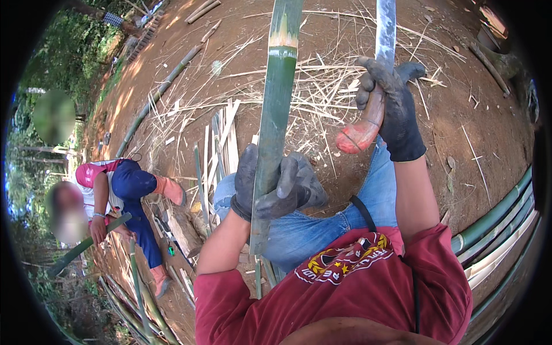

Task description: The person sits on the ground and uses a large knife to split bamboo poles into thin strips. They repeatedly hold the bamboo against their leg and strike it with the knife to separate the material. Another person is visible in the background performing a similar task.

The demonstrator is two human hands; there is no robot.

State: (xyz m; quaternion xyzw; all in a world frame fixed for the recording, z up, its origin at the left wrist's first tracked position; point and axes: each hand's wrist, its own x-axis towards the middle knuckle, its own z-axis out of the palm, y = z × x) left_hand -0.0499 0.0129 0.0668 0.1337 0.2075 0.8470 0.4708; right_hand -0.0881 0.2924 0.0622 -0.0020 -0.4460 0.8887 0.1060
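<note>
My left hand [294, 187], in a dark grey work glove, is closed around the lower part of a split green bamboo length [273, 109]. The bamboo stands nearly upright in view, with a pale node band near its top; its upper end runs out of the picture. To the right, my right hand [397, 109], gloved too, grips a machete by its curved wooden handle [368, 123], whose butt is reddish. The machete's blade [386, 31] points away from me, apart from the bamboo, and its tip is cut off by the upper edge.
Pale bamboo shavings [322, 86] litter the brown dirt. Split strips [230, 138] lie beside my left leg. Green bamboo poles [494, 213] rest at the right. On the left a co-worker [129, 184] sits low, holding a green bamboo piece [80, 247]; more poles [141, 293] lie nearby.
</note>
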